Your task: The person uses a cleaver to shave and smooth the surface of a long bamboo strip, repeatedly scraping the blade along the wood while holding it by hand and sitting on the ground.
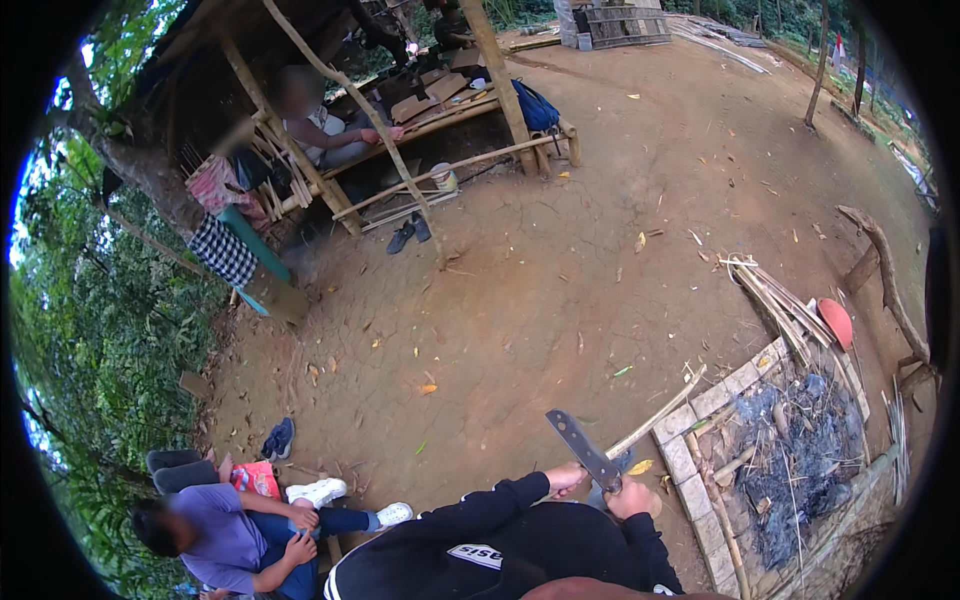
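**Black sleeves [470, 515] converge, knife up front!**

Elbows bent, right hand [633, 498] wrapped tight round the broad knife's [580, 445] handle, blade slanting far and left! Left hand [567, 478] curls just left of it, in line with a pale strip [660, 410] running far right; whether it grips that, can't tell! White patch [475, 556] with dark lettering on the black top [560, 550]!

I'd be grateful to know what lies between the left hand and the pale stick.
In the head view, the knife lies across the stretch between the left hand and the stick; whether they meet behind the blade is hidden.
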A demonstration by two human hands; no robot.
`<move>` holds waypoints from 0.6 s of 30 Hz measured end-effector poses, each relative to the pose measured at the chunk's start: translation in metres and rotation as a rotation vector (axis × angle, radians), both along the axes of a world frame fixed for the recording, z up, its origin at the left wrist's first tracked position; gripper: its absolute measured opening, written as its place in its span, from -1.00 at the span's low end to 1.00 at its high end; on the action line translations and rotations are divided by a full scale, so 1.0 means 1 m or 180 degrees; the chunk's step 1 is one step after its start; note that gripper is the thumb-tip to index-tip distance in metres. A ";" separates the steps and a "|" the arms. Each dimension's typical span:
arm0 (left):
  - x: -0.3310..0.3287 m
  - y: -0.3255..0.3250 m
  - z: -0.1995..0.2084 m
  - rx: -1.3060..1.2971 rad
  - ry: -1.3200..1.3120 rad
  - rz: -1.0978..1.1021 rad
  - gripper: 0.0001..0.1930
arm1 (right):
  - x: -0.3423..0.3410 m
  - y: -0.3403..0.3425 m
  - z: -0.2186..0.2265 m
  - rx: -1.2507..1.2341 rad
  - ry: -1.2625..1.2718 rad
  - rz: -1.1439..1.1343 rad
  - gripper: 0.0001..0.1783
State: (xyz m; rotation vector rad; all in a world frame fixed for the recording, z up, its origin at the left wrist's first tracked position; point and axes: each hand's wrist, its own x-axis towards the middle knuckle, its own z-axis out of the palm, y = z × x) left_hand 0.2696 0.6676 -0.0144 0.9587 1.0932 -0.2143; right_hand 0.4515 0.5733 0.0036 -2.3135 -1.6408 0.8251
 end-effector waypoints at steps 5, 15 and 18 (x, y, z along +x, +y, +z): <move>0.083 0.103 0.037 -0.0015 -0.0135 0.0202 -0.64 | 0.115 0.115 -0.002 0.0410 -0.0225 0.0479 -0.62; 0.196 0.320 0.049 -0.0112 -0.0241 0.0461 -0.68 | 0.283 0.364 0.034 0.0299 -0.0351 0.0850 -0.69; 0.253 0.409 0.042 -0.0063 -0.0228 0.0493 -0.68 | 0.316 0.453 0.031 0.0277 -0.0383 0.0765 -0.65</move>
